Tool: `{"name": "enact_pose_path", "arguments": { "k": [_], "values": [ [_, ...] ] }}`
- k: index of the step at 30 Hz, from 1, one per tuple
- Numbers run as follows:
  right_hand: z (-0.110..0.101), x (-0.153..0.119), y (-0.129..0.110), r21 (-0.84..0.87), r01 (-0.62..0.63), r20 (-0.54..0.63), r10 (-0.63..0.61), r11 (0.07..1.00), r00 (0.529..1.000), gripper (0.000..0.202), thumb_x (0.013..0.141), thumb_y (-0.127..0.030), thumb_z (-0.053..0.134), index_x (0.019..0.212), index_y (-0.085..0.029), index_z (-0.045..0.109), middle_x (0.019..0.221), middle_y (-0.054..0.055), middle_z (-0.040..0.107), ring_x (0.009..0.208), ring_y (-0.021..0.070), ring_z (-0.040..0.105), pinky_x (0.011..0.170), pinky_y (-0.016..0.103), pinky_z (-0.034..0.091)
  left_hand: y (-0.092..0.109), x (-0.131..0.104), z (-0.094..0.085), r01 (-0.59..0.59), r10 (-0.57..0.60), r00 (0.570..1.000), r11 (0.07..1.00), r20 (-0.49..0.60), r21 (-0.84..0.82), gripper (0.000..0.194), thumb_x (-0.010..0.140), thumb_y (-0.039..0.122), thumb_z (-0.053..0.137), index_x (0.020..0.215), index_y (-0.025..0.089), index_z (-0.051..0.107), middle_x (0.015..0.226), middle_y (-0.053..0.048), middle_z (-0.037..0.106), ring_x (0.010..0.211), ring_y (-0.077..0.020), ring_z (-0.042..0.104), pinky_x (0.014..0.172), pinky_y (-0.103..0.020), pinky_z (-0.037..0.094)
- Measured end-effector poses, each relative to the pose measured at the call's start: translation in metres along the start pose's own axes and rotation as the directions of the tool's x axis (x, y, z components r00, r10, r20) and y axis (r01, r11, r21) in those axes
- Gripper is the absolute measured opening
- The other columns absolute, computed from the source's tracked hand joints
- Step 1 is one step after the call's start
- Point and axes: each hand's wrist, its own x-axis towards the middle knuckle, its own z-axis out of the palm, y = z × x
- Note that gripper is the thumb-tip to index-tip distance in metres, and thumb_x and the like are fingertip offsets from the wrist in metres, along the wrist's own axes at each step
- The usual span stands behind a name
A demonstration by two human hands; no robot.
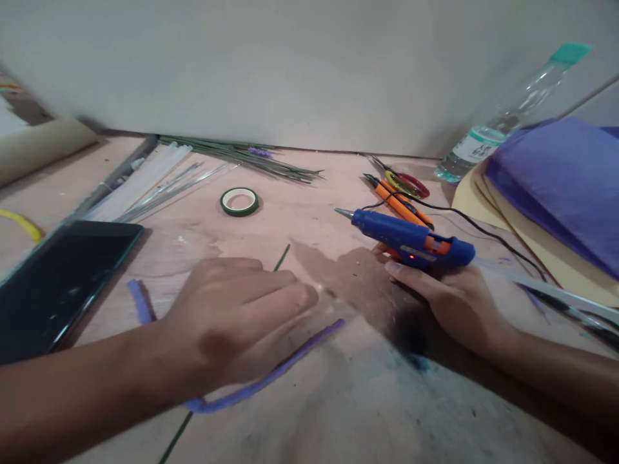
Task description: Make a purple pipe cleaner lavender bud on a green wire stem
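Note:
My left hand (242,316) is closed above the table, back up, with its fingertips hidden. A thin green stem (176,439) passes beneath it, one end showing beyond the knuckles and the other near the bottom edge. Under and beside the same hand, a purple fuzzy strip (271,380) curves across the tabletop. On the right, my right hand (449,299) is wrapped round a blue hot glue gun (394,229), whose nozzle points left and whose small red light is lit.
Green roll of tape (240,202), green stems (232,153) and clear sticks (159,190) lie behind. Phone (62,277) at left. Orange cutter (396,203), scissors (411,185), bottle (483,142) and purple sheets (556,187) at right. A black cord (503,241) trails rightward.

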Motion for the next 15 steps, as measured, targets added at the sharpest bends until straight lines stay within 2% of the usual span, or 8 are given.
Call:
{"name": "enact_pose_path", "arguments": {
  "k": [3,5,8,11,15],
  "values": [
    [0.002,0.000,-0.001,0.010,-0.026,-0.004,0.026,1.000,1.000,0.026,0.082,-0.047,0.084,0.102,-0.030,0.088,0.116,0.005,0.088,0.117,0.0382,0.079,0.114,0.059,0.057,-0.002,0.000,0.001,-0.006,0.006,1.000,1.000,-0.014,0.031,0.004,0.107,0.026,0.069,0.103,0.026,0.071,0.070,0.005,0.073,0.056,-0.0143,0.063,0.059,-0.031,0.041],
    [0.003,-0.001,-0.001,0.042,-0.049,0.010,0.048,0.998,0.999,0.027,0.082,-0.048,0.085,0.102,-0.030,0.089,0.118,0.004,0.088,0.117,0.0381,0.079,0.114,0.059,0.057,-0.004,0.002,0.002,-0.009,0.008,1.000,1.000,0.030,0.022,0.010,0.107,0.025,0.067,0.098,0.026,0.071,0.069,0.005,0.074,0.055,-0.0148,0.063,0.058,-0.032,0.041],
    [0.004,-0.002,0.000,0.124,-0.037,0.068,0.029,0.992,0.997,0.021,0.084,-0.047,0.086,0.096,-0.030,0.086,0.108,0.004,0.088,0.106,0.0343,0.082,0.105,0.052,0.063,-0.007,0.006,0.003,-0.043,0.045,0.996,0.999,0.081,-0.024,0.021,0.112,0.023,0.060,0.095,0.024,0.073,0.074,0.003,0.078,0.057,-0.0146,0.067,0.058,-0.032,0.041],
    [0.001,-0.001,0.002,0.148,0.026,0.142,-0.048,0.989,0.989,0.013,0.092,-0.042,0.082,0.095,-0.029,0.082,0.098,0.002,0.085,0.095,0.0290,0.080,0.093,0.043,0.065,-0.008,0.008,0.003,-0.066,0.070,0.996,0.995,0.061,-0.071,0.028,0.116,0.026,0.053,0.101,0.022,0.076,0.076,0.002,0.080,0.057,-0.0141,0.066,0.058,-0.031,0.042],
    [-0.003,-0.001,0.008,0.129,0.183,0.248,-0.211,0.975,0.945,0.008,0.100,-0.037,0.074,0.102,-0.029,0.077,0.100,0.002,0.080,0.101,0.0273,0.076,0.086,0.037,0.061,-0.004,0.011,-0.003,0.007,0.017,0.991,0.984,0.133,-0.180,0.048,0.116,0.029,0.049,0.072,0.021,0.065,0.059,0.003,0.063,0.052,-0.0141,0.057,0.057,-0.034,0.038]
  ]
}}
